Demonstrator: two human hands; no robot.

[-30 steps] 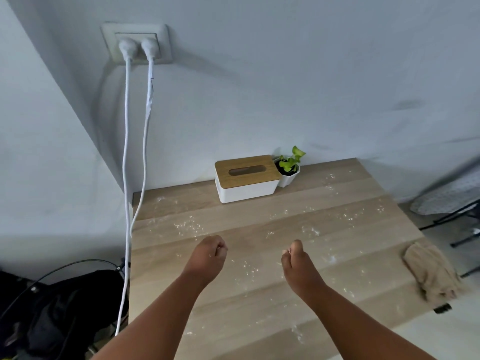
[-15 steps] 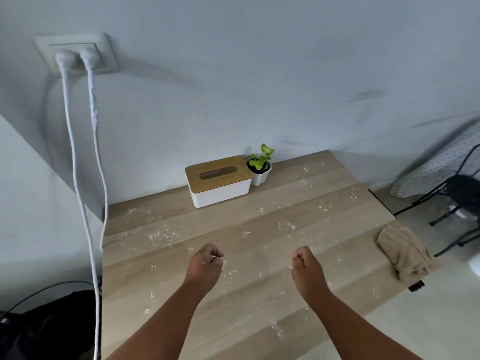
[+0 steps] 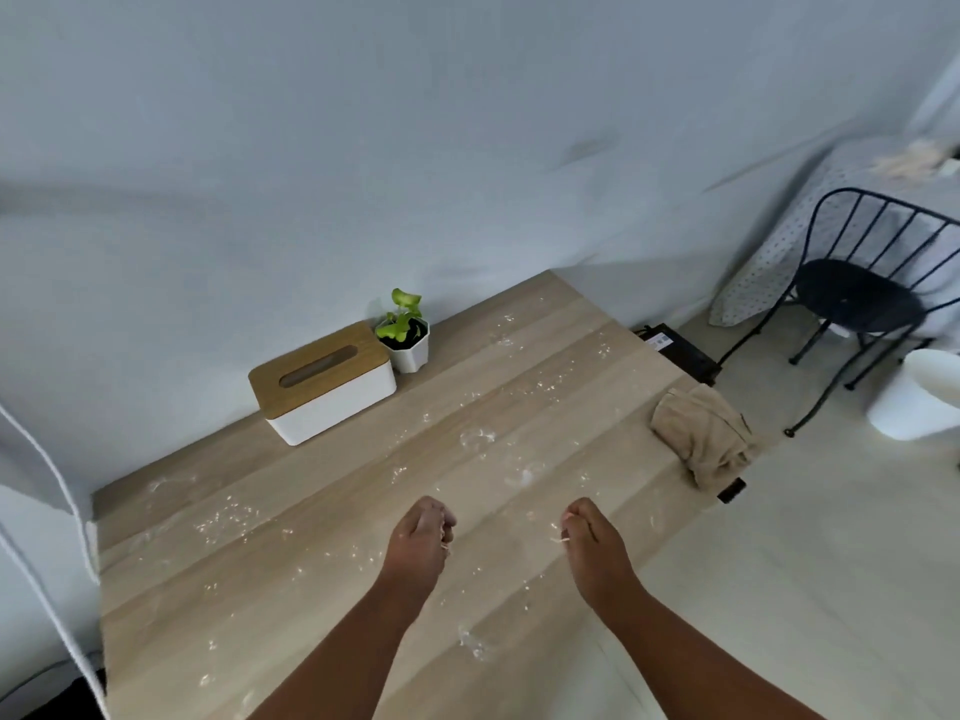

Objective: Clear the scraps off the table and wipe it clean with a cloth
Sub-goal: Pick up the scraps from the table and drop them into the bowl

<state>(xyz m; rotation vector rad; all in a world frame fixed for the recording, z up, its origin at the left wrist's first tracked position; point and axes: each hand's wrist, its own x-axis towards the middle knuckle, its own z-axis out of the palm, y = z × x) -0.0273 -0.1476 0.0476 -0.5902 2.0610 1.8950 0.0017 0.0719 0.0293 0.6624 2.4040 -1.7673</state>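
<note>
Small pale scraps lie scattered over the light wooden table. My left hand hovers above the table's middle with its fingers curled round scraps; a few bits show at its fingers. To its right, my right hand is also curled and pinches scraps, one sliver sticking out. A crumpled beige cloth rests on the table's right edge, well apart from both hands.
A white tissue box with a wooden lid and a small potted plant stand at the table's back by the wall. A black wire chair, a white bin and a black box are on the floor at the right.
The view has swung to the right: the wall socket has left the frame and the chair and bin have come in. Both hands stay curled above the table.
</note>
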